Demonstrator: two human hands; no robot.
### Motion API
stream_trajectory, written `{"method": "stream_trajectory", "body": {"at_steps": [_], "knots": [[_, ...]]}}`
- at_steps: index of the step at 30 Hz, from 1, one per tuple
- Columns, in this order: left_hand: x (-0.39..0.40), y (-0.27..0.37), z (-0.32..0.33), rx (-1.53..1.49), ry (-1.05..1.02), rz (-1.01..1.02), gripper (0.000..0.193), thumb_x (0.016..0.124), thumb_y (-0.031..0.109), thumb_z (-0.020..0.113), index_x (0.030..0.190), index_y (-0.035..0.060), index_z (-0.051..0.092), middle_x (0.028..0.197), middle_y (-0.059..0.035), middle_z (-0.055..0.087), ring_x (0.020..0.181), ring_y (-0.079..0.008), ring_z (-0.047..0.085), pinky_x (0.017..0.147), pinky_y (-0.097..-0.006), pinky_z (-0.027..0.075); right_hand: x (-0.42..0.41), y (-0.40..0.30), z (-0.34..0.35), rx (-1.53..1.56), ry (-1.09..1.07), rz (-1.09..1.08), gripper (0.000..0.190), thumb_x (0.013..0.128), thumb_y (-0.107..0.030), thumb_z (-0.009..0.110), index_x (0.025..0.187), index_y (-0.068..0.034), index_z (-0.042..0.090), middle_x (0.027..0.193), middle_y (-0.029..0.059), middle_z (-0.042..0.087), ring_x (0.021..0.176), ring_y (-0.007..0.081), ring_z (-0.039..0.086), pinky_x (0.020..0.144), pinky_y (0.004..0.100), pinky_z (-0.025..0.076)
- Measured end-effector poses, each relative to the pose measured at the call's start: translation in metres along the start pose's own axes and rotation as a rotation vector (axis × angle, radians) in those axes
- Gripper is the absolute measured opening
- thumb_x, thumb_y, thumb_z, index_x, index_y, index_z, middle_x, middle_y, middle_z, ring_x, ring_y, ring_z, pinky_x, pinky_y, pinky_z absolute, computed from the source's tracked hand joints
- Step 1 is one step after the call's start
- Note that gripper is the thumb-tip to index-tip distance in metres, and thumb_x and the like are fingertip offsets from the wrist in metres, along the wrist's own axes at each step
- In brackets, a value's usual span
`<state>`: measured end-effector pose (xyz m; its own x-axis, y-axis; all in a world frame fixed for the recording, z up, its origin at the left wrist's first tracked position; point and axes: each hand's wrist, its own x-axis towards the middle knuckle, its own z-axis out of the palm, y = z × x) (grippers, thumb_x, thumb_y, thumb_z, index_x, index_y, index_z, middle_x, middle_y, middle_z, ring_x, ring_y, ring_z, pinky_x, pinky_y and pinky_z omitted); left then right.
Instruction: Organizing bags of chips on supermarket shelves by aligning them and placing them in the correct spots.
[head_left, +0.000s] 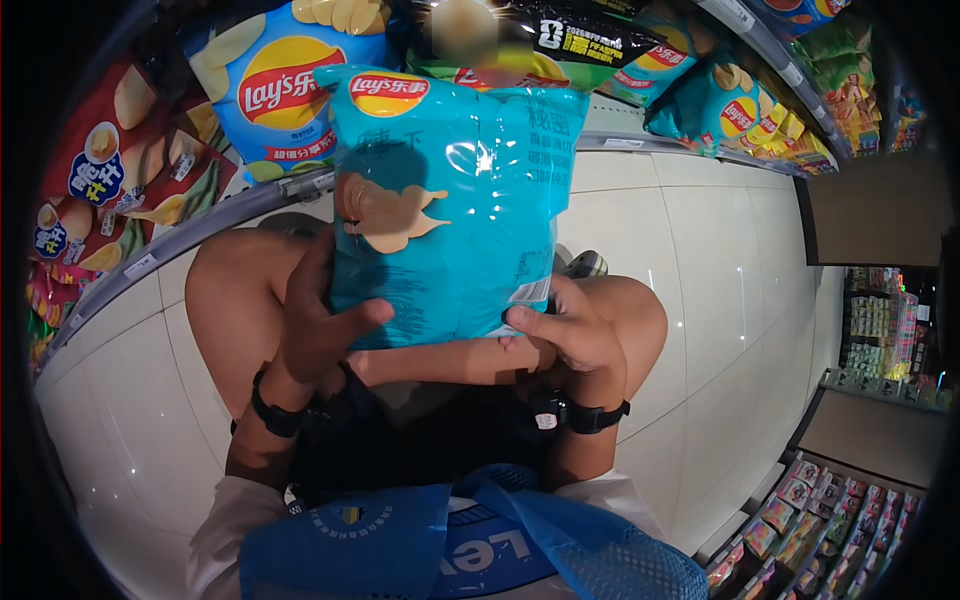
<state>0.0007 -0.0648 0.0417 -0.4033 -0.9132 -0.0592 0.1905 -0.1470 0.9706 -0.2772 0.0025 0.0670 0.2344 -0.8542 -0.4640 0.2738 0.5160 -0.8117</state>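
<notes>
A teal bag of Lay's potato chips (450, 202) is held upright between both hands, its printed back with a barcode towards the camera. My left hand (319, 315) grips its lower left corner, thumb across the front. At the lower right corner my right hand (570, 322) holds it, thumb beside the barcode. Fingers behind the bag are partly hidden. Just beyond it, a blue Lay's bag (281, 90) and a black and green chip bag (570, 45) stand on the shelf.
The shelf's edge (217, 217) curves across the left and top, with red chip bags (112, 150) at the left. More teal bags (705, 109) lie at the upper right. Bent knees are close below the hands over a tiled floor (720, 300). Packets fill a rack (817, 517) at the lower right.
</notes>
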Motion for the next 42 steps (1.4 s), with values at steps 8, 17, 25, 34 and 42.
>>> {"method": "stream_trajectory", "body": {"at_steps": [8,17,25,34,42], "knots": [[-0.006,-0.001,0.002,0.036,-0.022,0.087,0.093,0.075,0.022,0.083,0.146,-0.0062,0.03,0.138,-0.0163,0.048,0.127,-0.0247,0.049,0.106,-0.0384,0.041,0.0,0.011,-0.003,0.02,0.054,-0.142,0.032,0.086,-0.009,0.074,0.114,0.001,0.061,0.096,0.0066,0.066,0.082,0.0142,0.061,0.076,0.0277,0.05],[-0.003,-0.013,0.002,-0.155,-0.05,0.132,0.078,0.086,0.028,0.071,0.145,-0.0046,0.032,0.137,-0.0153,0.049,0.128,-0.0235,0.048,0.108,-0.0391,0.039,-0.006,0.007,-0.008,0.025,0.057,-0.194,0.041,0.085,-0.008,0.074,0.122,0.002,0.059,0.103,0.0054,0.067,0.092,0.0134,0.061,0.082,0.027,0.049],[-0.005,-0.013,-0.006,-0.119,-0.15,0.048,0.069,0.092,0.038,0.062,0.141,-0.0058,0.039,0.126,-0.0122,0.055,0.112,-0.0184,0.057,0.091,-0.0312,0.047,-0.038,-0.017,-0.01,-0.194,0.215,-0.306,0.053,0.078,-0.019,0.076,0.12,0.006,0.058,0.104,0.0112,0.067,0.093,0.0203,0.063,0.085,0.0325,0.049],[-0.004,0.009,0.0,-0.202,-0.216,0.033,0.055,0.094,0.025,0.053,0.137,-0.0069,0.044,0.122,-0.0128,0.06,0.105,-0.0171,0.061,0.092,-0.0312,0.047,-0.036,0.004,-0.03,-0.159,0.13,-0.434,0.058,0.079,-0.024,0.079,0.123,0.007,0.056,0.104,0.0098,0.068,0.093,0.0195,0.062,0.087,0.0304,0.047],[-0.018,0.013,-0.01,-0.168,-0.229,0.042,0.049,0.098,0.018,0.05,0.14,-0.0029,0.04,0.131,-0.0119,0.053,0.121,-0.0194,0.052,0.103,-0.0337,0.04,-0.034,0.009,-0.025,-0.174,0.21,-0.491,0.047,0.075,-0.023,0.076,0.111,0.004,0.063,0.096,0.0077,0.067,0.088,0.0194,0.061,0.077,0.0286,0.047]]}}
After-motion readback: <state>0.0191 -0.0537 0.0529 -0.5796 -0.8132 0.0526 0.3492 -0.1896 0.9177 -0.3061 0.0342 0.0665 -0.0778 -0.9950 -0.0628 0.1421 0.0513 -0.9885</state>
